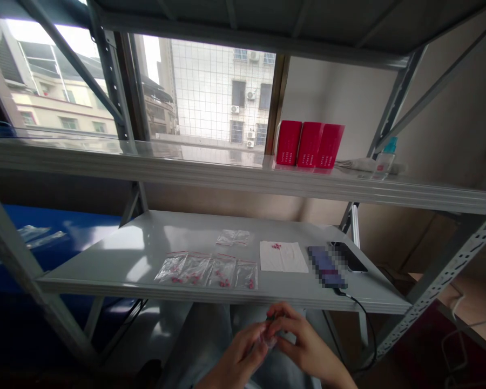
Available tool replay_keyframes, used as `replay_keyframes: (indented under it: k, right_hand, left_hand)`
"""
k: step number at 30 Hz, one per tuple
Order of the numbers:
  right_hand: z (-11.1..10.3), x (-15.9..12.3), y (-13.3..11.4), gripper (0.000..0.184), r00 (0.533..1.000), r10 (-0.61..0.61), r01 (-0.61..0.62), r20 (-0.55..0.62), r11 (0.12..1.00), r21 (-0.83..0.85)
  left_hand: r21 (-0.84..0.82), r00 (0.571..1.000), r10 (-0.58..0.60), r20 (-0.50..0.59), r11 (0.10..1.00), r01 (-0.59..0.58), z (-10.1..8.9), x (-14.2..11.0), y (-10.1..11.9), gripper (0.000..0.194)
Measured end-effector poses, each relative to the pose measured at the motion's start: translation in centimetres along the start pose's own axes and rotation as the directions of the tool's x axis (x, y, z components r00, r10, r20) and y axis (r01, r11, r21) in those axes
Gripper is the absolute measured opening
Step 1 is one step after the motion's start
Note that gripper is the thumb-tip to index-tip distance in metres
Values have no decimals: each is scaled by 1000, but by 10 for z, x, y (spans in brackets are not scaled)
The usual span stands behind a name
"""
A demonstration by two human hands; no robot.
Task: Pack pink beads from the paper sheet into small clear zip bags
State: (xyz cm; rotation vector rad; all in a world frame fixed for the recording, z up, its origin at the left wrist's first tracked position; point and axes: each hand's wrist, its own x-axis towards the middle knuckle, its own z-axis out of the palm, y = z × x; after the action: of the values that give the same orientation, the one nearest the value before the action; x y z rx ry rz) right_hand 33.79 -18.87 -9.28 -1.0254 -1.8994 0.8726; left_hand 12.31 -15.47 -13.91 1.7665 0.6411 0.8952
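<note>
Close together in front of the lower shelf's edge, my left hand [243, 350] and my right hand [303, 341] meet over my lap. Pinched in the left fingers is a small clear plastic bag [270, 341], partly hidden. The right fingers curl over its top, and I cannot make out its contents. On the shelf, several clear zip bags [222, 271] with small red pieces inside lie in an overlapping row. Behind them are flat clear bags [233, 237]. A white cloth or paper sheet [285, 260] carries a small cluster of red pieces [276, 246].
A phone [327, 269] with a black cable lies right of the white sheet, beside a dark flat device [350, 257]. Above, the upper shelf [210, 175] holds three red boxes [311, 145] and a blue-capped bottle [385, 158]. Metal posts [449, 275] frame both sides.
</note>
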Motion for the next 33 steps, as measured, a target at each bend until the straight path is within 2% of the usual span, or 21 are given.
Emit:
replay_keyframes:
  k: [1,4,7,9,12,14,18,23,28,33]
  right_hand:
    - [15,-3,4,12,1000,13,-13,-2,1000,14]
    - [52,-4,16,12,998,55,-55,-23,998,-5]
    - [74,1,25,12,994,71,-74,-87,997,-38]
    - [81,2,32,12,981,94,-88,-170,995,43]
    - [85,-2,44,31,942,195,-118,-272,954,276]
    - [87,-7,51,38,933,235,-137,-272,932,336]
    - [89,-11,58,40,950,204,-149,-236,962,229]
    - [91,-9,54,41,952,184,-148,-246,976,158]
    - [92,-10,46,36,968,128,-121,-216,992,44]
    - [87,-11,44,33,976,88,-91,-198,996,-9]
  left_hand:
    - [87,1000,12,6,996,-13,-9,-13,-6,54]
    - [276,995,3,-102,961,26,-30,-36,-19,41]
    - [366,984,35,-173,930,32,-42,-34,-20,38]
    - [380,979,84,-183,925,-8,-44,-28,-15,39]
    - [354,974,112,-197,935,-36,-44,-25,-7,40]
    - [335,976,108,-188,942,-39,-42,-28,-4,41]
    - [318,978,101,-182,947,-38,-39,-35,-4,41]
    - [283,974,65,-217,959,-1,-39,-34,-6,33]
    - [246,979,50,-196,969,0,-38,-35,-8,41]
    - [290,980,84,-182,957,-28,-38,-36,-5,43]
